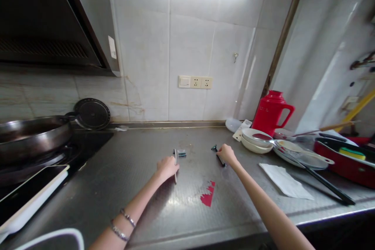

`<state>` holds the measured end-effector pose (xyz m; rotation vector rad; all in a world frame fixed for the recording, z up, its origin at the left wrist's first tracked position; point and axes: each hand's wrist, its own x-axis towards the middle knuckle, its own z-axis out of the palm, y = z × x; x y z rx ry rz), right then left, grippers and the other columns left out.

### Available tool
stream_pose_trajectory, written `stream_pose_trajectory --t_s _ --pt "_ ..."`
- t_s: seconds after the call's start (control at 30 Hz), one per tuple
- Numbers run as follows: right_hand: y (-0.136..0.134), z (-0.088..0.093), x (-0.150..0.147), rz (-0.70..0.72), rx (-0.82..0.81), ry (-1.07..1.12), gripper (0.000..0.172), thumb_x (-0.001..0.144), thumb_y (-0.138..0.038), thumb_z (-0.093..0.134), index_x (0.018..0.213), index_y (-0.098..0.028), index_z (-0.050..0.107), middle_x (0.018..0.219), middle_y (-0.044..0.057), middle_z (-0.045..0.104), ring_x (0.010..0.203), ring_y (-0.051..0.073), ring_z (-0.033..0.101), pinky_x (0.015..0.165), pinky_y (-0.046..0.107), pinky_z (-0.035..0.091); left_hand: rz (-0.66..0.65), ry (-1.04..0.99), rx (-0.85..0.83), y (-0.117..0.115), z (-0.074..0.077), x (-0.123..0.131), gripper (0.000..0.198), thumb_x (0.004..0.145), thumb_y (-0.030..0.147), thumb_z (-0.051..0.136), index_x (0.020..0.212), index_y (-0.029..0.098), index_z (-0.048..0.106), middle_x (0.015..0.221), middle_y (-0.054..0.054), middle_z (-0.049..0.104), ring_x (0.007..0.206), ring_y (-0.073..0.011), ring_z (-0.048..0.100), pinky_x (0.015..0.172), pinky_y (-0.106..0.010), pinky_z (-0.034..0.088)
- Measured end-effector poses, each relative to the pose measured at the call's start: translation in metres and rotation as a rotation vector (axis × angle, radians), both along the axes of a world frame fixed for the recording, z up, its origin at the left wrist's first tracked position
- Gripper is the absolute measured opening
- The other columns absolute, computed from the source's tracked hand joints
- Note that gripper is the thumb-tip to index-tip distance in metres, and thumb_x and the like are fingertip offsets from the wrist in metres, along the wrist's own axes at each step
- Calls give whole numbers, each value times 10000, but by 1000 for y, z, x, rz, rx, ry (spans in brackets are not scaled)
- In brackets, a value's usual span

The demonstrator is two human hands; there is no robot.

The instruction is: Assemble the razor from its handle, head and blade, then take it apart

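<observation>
My left hand (166,167) is closed around a thin, pale-handled stick with a dark tuft at its far end, which looks like a toothbrush (175,177). Just right of that tuft, small dark razor cartridges (182,155) lie on the steel counter (140,191). On the right, my right hand (227,154) grips a dark razor (220,159), its head pointing away to the left. Both items are at or close to the counter surface. A torn red piece (208,195) lies nearer to me, between my forearms.
A pan (35,136) sits on the stove at left, with a phone (32,187) in front. At right stand a red thermos (271,113), stacked bowls (256,146), a red pot (345,164) with a sponge (351,153), a white napkin (285,181) and a dark-handled utensil (328,183).
</observation>
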<state>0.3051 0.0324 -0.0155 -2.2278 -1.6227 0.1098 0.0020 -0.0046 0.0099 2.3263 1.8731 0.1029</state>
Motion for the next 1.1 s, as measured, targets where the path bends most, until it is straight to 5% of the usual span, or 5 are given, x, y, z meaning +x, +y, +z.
stream_pose_trajectory --t_s 0.37,0.47,0.73,1.1 --pt "-14 15 -23 78 78 -92 178 723 -219 564 777 -101 686 851 169 684 842 257 639 665 260 433 -2 3 52 -2 0 2 282 784 262 442 934 144 650 973 -148 670 905 -246 631 705 -293 471" --pt "-16 24 -49 211 171 126 171 709 -227 590 758 -105 699 766 124 690 807 240 644 686 264 450 24 -5 114 -4 9 5 299 798 273 413 918 139 651 940 -150 675 877 -255 637 687 -311 475" --pt "-26 36 -134 343 101 1357 312 625 -291 727 865 -115 632 725 48 647 606 118 614 590 244 527 -48 -24 300 -29 32 30 322 843 274 352 906 150 643 868 -138 679 831 -257 647 678 -334 478" --pt "-34 49 -137 309 121 1300 169 618 -206 682 742 -94 656 644 33 623 575 102 579 467 166 458 -85 -70 351 -34 25 41 377 878 410 319 952 168 598 839 -125 672 801 -254 644 673 -342 458"
